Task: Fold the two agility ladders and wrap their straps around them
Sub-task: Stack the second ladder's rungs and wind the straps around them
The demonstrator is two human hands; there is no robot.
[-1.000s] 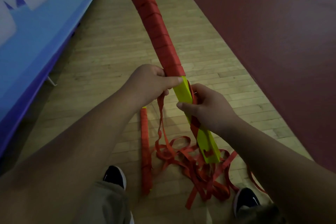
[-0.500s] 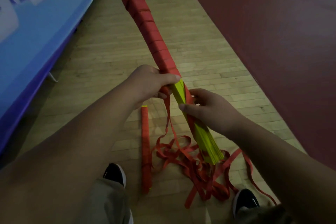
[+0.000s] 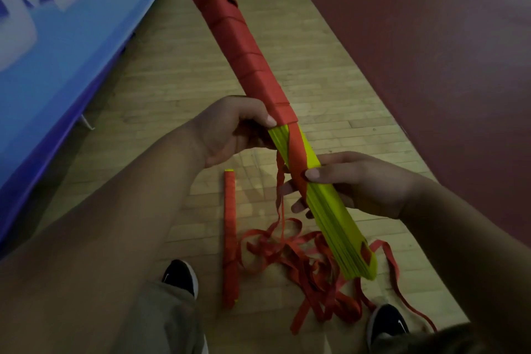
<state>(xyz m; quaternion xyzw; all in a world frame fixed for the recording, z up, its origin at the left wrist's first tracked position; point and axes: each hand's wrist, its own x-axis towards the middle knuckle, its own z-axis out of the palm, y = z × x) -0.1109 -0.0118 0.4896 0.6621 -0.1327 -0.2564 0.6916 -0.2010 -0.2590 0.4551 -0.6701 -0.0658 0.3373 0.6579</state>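
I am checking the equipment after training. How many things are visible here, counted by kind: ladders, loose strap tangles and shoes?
Yellow plastic agility ladders, folded, wound with red strap: 2 (held ladder, floor ladder)
Loose red fabric strap tangle on the wooden floor: 1
Black sports shoes: 2 (left shoe, right shoe)
Total: 5
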